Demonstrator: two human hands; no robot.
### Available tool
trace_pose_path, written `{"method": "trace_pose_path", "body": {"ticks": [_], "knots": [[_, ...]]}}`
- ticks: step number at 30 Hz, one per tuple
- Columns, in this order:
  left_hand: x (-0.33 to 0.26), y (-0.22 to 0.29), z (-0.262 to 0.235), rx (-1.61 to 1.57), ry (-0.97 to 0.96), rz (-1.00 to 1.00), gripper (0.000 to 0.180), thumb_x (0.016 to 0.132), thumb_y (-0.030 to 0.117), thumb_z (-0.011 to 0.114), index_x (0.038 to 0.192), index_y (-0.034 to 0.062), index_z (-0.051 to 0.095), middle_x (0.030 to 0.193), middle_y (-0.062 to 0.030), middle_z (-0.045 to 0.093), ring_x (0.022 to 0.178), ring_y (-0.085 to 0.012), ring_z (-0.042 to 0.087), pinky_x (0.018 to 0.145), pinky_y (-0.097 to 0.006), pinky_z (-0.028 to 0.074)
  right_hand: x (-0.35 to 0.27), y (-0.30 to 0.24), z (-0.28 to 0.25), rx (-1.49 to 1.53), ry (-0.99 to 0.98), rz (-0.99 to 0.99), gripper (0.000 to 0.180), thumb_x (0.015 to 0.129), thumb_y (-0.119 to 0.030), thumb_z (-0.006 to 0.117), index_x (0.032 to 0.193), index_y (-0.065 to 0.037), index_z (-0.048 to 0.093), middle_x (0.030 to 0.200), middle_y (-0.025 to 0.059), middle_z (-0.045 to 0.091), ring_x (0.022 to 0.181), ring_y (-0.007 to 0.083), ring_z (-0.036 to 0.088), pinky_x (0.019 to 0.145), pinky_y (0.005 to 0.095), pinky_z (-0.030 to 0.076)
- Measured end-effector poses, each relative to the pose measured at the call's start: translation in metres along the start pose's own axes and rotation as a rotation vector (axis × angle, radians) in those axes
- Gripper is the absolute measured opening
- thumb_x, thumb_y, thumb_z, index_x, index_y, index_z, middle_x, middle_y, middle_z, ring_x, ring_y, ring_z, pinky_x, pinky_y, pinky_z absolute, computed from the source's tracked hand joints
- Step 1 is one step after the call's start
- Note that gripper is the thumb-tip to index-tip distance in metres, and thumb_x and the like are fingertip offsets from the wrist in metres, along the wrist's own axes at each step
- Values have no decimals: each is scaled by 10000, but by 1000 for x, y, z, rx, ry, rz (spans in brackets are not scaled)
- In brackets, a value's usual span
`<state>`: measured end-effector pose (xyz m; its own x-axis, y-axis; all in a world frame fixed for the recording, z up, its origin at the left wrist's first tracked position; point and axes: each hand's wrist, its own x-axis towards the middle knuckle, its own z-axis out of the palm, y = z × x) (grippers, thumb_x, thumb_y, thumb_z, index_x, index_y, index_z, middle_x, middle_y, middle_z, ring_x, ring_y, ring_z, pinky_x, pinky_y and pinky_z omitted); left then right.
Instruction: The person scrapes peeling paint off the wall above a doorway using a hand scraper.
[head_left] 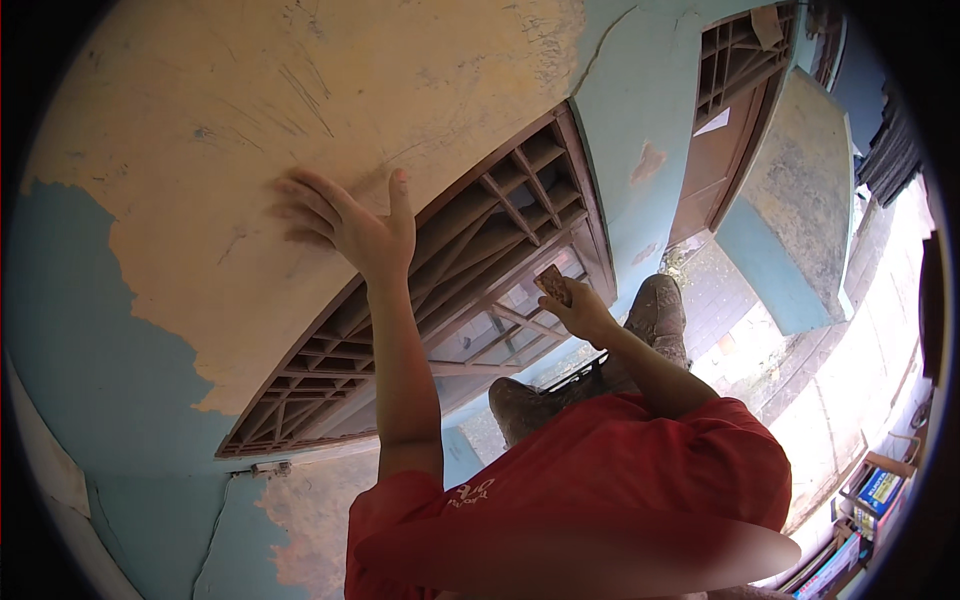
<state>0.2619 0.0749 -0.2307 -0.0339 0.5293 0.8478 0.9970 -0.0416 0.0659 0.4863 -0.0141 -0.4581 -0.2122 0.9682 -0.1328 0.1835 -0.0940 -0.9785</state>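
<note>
My left hand (365, 228) reaches up to the wall, fingers spread and slightly smeared by motion. It is at or just off a large yellowish bare patch (230, 110) with dark scratches, where the blue-green paint (90, 280) is gone. Lower and to the right, my right hand (588, 318) is closed round a small, flat, brown mottled piece (551, 286), which looks like a worn sanding block or folded sandpaper. Between both arms and the wall runs a brown wooden window frame (585, 190) with lattice bars and glass panes.
A brown door (700, 190) with a lattice top stands at the right, beside a stained wall section (795, 180). My legs (658, 310) are below me. Boxes and books (880, 490) are piled at the lower right. A crack (212, 530) runs down the wall at lower left.
</note>
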Motion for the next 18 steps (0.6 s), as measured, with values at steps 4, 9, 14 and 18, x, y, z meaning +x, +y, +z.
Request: {"method": "trace_pose_path", "body": {"ticks": [4,9,14,18], "knots": [[-15,39,37,73,-128,246,1060,904,591,640,1631,-5,151,1712,-234,47,1557,-508,-36,1139,-757,-115,3,1,-24,-7,104,91,442,952,-389,702,1098,24,639,849,144,659,777,245,626,750,420,492],[-50,41,42,-115,-374,373,959,923,563,630,1636,67,224,1713,-188,132,1559,-501,-4,1172,-738,-63,1,-1,-47,73,201,144,435,960,-393,696,1092,16,624,771,102,615,686,214,593,669,409,490],[-73,-19,18,-4,-428,300,953,935,630,596,1653,142,203,1714,-208,91,1568,-477,13,1207,-692,-19,-5,17,-60,122,239,195,438,960,-413,705,1026,14,628,668,47,578,564,146,559,549,353,469],[-93,-81,-9,191,-261,129,964,952,655,571,1649,103,196,1694,-283,44,1552,-516,-49,1196,-700,-38,-12,34,-60,190,234,241,373,969,-379,706,979,-16,620,647,18,561,517,115,515,472,319,427]]}}
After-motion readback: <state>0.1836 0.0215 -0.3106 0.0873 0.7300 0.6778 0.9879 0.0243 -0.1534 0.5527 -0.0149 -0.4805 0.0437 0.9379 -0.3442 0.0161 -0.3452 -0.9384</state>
